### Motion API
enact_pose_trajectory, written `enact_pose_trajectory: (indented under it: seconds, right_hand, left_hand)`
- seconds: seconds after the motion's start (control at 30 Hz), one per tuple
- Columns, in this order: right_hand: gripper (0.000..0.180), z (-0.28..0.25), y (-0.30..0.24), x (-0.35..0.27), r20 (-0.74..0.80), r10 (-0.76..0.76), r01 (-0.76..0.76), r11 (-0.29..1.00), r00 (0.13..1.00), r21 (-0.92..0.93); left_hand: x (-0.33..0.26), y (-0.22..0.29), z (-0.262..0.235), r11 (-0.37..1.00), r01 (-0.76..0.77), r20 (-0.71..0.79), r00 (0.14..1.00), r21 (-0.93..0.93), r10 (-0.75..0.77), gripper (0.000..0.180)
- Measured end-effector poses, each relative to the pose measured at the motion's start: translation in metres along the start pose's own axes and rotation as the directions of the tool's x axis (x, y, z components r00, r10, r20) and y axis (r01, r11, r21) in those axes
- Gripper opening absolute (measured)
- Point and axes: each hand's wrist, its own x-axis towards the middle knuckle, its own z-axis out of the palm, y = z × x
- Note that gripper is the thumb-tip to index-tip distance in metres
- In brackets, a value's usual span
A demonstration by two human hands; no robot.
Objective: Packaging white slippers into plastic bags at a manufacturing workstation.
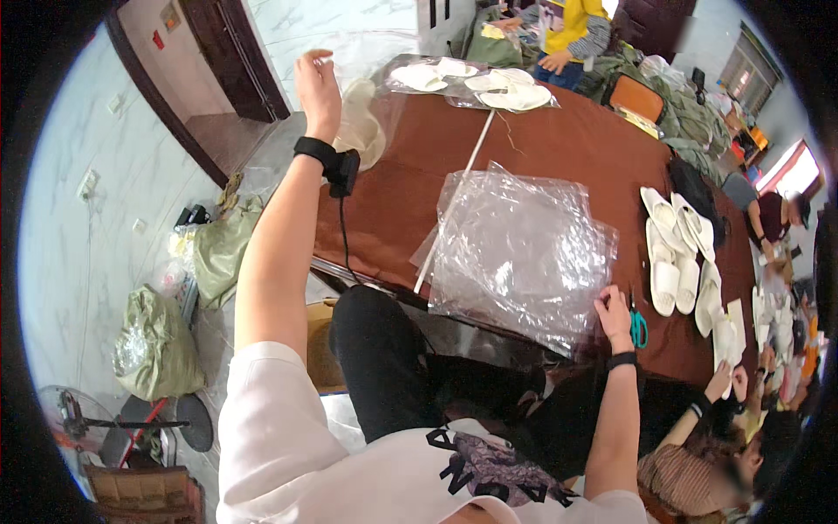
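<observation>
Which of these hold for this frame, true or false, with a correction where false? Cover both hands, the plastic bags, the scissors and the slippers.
1. The left hand is raised in the air, open, above the table edge. True.
2. The right hand rests on a pair of slippers. False: it rests at the edge of the stack of clear plastic bags.
3. Scissors with green handles lie just beside the right hand. True.
4. The white slippers are piled on the floor. False: they lie on the brown table, to the right of the bags.
5. Both wrists carry a black band. True.
</observation>
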Motion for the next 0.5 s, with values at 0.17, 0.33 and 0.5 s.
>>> enact_pose_trajectory:
  seconds: [0.17, 0.33, 0.5]
  right_hand:
    - [0.028, 0.001, -0.001, -0.001, 0.016, 0.017, -0.018, 1.000, 1.000, 0.005]
    - [0.031, -0.002, 0.006, -0.003, 0.018, 0.043, -0.044, 0.999, 0.999, 0.015]
    - [0.032, 0.001, -0.001, -0.005, 0.031, 0.056, -0.057, 0.998, 0.998, 0.015]
  left_hand:
    - [0.032, 0.085, -0.008, 0.954, -0.283, -0.017, 0.959, -0.102, 0.283, 0.015]
    - [0.029, 0.171, 0.004, 0.810, 0.110, 0.410, 0.896, -0.576, 0.170, 0.015]
    - [-0.029, 0.224, 0.060, 0.682, 0.312, 0.661, 0.672, -0.662, 0.334, 0.022]
